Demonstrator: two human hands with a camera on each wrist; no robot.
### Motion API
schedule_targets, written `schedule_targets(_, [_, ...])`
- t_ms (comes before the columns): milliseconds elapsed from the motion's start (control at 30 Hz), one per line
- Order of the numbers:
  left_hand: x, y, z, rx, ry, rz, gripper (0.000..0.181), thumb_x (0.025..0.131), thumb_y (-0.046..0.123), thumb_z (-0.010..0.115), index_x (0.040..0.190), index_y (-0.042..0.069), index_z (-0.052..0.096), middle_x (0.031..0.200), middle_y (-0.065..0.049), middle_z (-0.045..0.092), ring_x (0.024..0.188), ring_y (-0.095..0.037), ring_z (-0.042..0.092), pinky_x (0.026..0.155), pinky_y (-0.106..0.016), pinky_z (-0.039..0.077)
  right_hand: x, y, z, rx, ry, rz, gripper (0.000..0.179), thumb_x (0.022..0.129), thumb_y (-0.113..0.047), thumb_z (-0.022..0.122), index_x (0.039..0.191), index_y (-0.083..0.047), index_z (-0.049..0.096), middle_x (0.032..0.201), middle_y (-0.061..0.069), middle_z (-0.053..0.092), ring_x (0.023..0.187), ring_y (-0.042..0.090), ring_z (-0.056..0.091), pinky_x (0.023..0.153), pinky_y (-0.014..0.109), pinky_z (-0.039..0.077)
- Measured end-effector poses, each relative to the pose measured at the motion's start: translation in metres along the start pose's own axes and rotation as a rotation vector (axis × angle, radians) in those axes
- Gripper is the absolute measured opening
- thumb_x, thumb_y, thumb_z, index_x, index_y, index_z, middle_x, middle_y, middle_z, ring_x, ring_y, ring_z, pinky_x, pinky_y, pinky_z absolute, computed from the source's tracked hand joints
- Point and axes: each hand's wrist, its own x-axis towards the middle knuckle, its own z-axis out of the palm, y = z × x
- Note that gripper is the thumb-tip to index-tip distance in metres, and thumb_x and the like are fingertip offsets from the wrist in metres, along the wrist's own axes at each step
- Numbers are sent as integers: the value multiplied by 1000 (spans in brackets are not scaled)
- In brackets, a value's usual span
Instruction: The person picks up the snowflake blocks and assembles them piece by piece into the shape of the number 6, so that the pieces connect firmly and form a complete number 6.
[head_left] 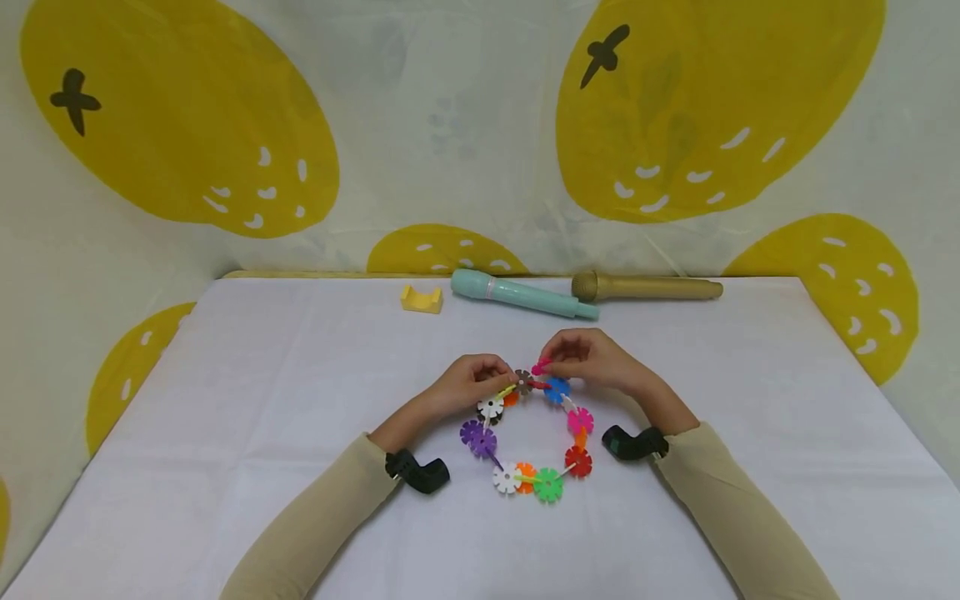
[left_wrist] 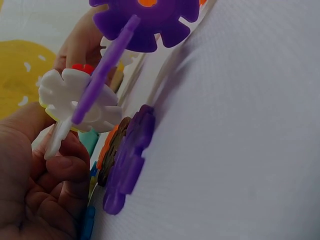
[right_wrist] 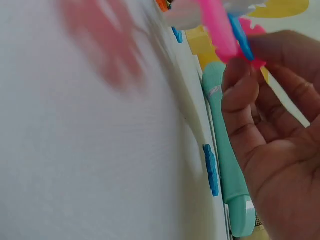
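Slotted flower-shaped plastic discs in many colours are joined edge to edge in a ring (head_left: 548, 485). At the ring's upper left, my left hand (head_left: 474, 382) pinches it near a yellow disc (head_left: 507, 390) and a dark grey disc (head_left: 523, 382). A white disc (left_wrist: 75, 102) and a slanting purple disc (left_wrist: 106, 70) stand in front of those fingers in the left wrist view. My right hand (head_left: 588, 357) holds a pink disc (head_left: 542, 366) between thumb and fingers, just above the ring's blue disc (head_left: 557, 390). Fingers partly cover the pink disc in the right wrist view.
Behind the hands lie a mint-green toy microphone (head_left: 517, 294), a gold microphone (head_left: 648, 287) and a small yellow notched block (head_left: 422, 299) along the back of the white-covered table (head_left: 225, 400). A blue disc (right_wrist: 211, 170) rests on the cloth near the green microphone.
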Motion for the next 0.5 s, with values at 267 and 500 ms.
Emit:
schedule_targets(267, [-1,2,-1,10,-20,5,17,97,18,60,101,3,67,81,2,61,61,-9,44,52,-20,36,0,-1,-1,23,-72,-62,14,87,3,69,101,6,69,96,17,69,84,17,67,81,27,55])
schedule_targets(500, [-1,2,-2,31,-33,41,15,96,17,62,97,4,68,81,1,63,67,-9,49,61,-20,41,1,-1,3,-2,-89,-135,13,86,4,69,99,5,71,93,16,69,81,17,69,77,29,57])
